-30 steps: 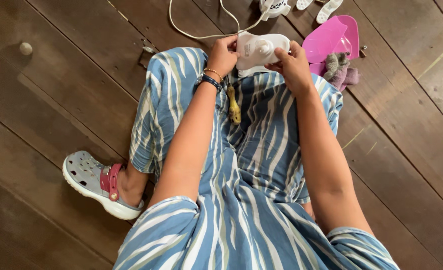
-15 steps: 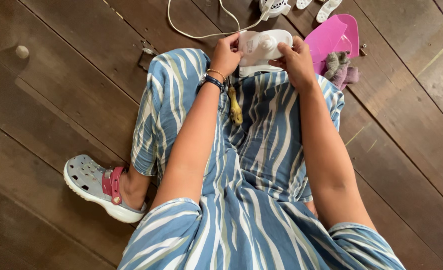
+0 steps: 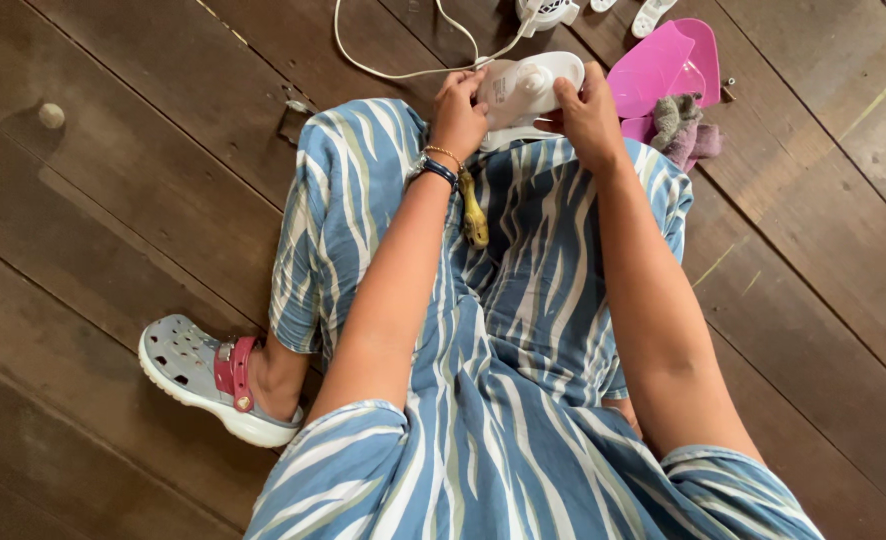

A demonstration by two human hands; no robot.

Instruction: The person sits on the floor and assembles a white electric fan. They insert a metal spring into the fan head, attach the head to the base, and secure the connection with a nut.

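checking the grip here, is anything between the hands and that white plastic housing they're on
Nothing visible does. The left hand and right hand both grip the white housing directly at the knees. The yellow-handled tool lies lower, on the lap.

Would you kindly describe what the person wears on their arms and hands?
Both arms are bare below short blue, white and olive striped sleeves. The left wrist carries a thin gold beaded bracelet and a dark blue band. The left hand and right hand are ungloved, no rings visible.
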